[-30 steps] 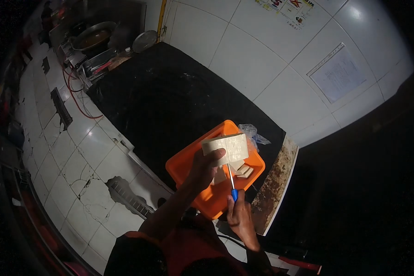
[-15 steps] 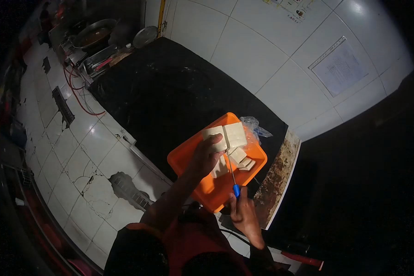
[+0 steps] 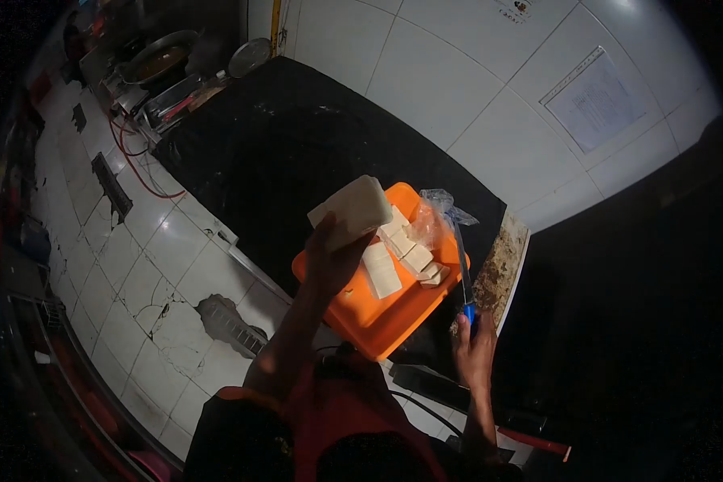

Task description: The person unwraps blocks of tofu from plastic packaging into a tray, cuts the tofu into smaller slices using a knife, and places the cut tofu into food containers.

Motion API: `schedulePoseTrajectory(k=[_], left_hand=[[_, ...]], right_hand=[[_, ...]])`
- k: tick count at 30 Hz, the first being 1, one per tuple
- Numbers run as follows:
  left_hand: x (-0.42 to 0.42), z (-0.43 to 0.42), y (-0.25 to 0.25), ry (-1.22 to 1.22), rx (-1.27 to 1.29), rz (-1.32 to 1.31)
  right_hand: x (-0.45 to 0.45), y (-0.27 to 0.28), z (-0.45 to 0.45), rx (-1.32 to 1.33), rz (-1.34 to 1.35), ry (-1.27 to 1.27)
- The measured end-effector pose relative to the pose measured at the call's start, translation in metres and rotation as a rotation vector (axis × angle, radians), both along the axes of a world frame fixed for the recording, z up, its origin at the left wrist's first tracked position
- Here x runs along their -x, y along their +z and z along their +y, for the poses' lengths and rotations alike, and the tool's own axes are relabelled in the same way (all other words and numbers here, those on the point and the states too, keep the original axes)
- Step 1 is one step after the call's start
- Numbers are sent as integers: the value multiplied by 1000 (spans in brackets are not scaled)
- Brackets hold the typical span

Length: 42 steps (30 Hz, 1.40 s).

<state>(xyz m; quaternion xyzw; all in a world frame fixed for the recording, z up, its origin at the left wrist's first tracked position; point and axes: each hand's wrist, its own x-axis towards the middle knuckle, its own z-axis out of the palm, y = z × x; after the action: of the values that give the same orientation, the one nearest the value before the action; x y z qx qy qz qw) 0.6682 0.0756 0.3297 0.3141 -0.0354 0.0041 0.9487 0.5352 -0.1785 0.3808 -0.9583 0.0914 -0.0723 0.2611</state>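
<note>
My left hand (image 3: 333, 257) grips a pale block of tofu (image 3: 352, 210), tilted and raised over the left rim of an orange plastic tub (image 3: 367, 325). Inside the tub lie several cut tofu pieces (image 3: 382, 271), some leaning on one another. Off the tub's right side, my right hand (image 3: 475, 347) is closed round a knife (image 3: 467, 308) with a blue handle, its thin blade pointing up and away from me. The blade's far end comes near a clear plastic bag (image 3: 435, 210) at the tub's back right corner.
The tub stands on a black-covered counter (image 3: 265, 153) against a white tiled wall (image 3: 450, 72). A worn, stained strip (image 3: 502, 269) edges the counter at right. At the far left end are a wok (image 3: 165, 63) and a red hose (image 3: 132, 173). Broken floor tiles (image 3: 157, 321) lie to the left.
My left hand has moved left and up with a tofu block, away from the pieces in the tub. The knife has left the tofu and shifted right, outside the tub.
</note>
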Motion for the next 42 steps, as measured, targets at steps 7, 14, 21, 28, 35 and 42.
schedulePoseTrajectory(k=[7,14,21,28,35,42], left_hand=[[11,9,15,-160,418,78],[8,5,13,-99,387,255],[-2,20,14,-105,353,314],[4,34,11,-62,246,308],[8,62,-6,-52,238,261],[2,49,-7,-148,145,320]], right_hand=[[-19,-76,-43,226,-207,-272],[-16,-118,-23,216,-25,-279],[-36,-51,23,64,-415,12],[-108,-76,99,363,204,342],[-125,-89,106,373,225,417],[-91,-82,121,268,120,758]])
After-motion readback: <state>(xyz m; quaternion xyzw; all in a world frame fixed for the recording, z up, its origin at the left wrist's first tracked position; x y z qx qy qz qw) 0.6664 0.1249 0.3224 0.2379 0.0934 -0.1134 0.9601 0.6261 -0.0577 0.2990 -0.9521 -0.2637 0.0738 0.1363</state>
